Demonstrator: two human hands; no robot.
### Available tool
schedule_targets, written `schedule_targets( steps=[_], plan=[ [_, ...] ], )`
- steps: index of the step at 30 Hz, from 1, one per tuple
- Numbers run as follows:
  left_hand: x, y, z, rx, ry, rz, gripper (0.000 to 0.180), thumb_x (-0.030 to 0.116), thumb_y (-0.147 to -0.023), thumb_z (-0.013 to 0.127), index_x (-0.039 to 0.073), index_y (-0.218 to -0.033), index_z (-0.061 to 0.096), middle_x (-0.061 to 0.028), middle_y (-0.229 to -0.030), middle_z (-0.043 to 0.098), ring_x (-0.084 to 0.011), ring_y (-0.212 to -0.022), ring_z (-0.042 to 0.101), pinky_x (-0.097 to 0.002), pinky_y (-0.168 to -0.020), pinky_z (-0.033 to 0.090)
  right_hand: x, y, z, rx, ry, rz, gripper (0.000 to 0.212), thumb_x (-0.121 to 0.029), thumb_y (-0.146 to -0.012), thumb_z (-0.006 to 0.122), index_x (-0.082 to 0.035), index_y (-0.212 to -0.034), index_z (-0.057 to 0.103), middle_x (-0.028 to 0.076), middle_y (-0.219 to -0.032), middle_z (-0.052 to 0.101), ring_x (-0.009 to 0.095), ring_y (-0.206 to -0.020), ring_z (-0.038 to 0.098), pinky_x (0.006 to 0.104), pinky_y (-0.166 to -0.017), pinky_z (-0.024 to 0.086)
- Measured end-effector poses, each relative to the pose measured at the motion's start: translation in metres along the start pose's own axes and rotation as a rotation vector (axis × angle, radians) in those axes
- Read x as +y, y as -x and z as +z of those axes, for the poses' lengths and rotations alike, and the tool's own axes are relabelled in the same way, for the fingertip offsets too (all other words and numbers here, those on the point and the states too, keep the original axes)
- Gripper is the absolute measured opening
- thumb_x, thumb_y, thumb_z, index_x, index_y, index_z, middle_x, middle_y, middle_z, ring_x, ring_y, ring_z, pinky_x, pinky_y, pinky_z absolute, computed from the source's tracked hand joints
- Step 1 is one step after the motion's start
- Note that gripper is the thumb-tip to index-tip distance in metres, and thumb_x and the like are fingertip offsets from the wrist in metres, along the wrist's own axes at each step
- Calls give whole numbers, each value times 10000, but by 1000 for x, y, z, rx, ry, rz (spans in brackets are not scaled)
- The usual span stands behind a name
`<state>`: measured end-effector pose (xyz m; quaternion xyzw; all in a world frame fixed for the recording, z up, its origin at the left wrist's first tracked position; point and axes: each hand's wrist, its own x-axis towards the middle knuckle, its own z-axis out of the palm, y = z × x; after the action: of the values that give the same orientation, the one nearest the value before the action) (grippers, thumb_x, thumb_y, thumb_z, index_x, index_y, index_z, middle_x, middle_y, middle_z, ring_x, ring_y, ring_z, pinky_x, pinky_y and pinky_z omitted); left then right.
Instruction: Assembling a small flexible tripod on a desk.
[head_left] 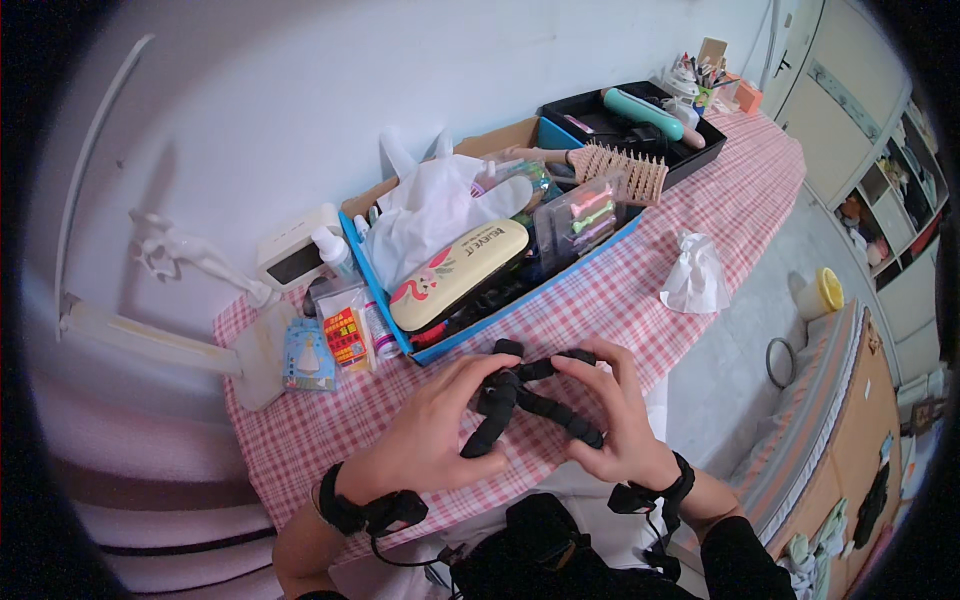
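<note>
Between my hands, over the near edge of the checked cloth, is a small black flexible tripod [492,410] with bumpy, bent legs. My left hand [425,425] grips it from the left, thumb low against one leg and fingers near its top. My right hand [622,420] pinches the legs on the right, its thumb by a leg end and its fingertips on the upper part. The tripod is held up in front of the blue-edged box [520,309]. My fingers partly cover it.
Inside the box are a cream glasses case [460,272], a white plastic bag [425,215] and a wooden hairbrush [622,172]. Left of it stand small packets [347,335] and a white clock [295,255]. Crumpled white paper [693,275] lies right. A black tray [705,140] holds a teal hair tool.
</note>
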<state>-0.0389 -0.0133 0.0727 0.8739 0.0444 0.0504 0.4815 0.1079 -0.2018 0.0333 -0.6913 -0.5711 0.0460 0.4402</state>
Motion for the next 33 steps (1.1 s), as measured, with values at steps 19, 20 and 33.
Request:
schedule_targets(
  steps=[19,20,33],
  plan=[
    [-2,-1,-9,-25,25,2,789,163,-589,694,68,-1328,434,-160,-1199,525,-300,-1131,526,-374,-989,391,3,-5,-4,8,-167,117,517,-127,-659,698,-20,-1142,546,150,-893,555,308,-776,568,352,-692,465],
    [-2,-1,-10,-37,4,9,780,153,-605,697,63,-1333,430,-162,-1217,522,-289,-1143,525,-370,-1001,385,6,-4,-7,-84,-188,163,489,-123,-665,700,-14,-1119,557,151,-873,565,307,-767,584,352,-684,474],
    [-3,5,-38,-236,29,9,720,223,-701,756,59,-1328,444,-181,-1172,559,-287,-1045,580,-357,-923,446,10,-8,-15,-269,-313,138,286,-96,-778,690,2,-1022,576,149,-795,594,279,-660,618,334,-575,466]
  ],
)
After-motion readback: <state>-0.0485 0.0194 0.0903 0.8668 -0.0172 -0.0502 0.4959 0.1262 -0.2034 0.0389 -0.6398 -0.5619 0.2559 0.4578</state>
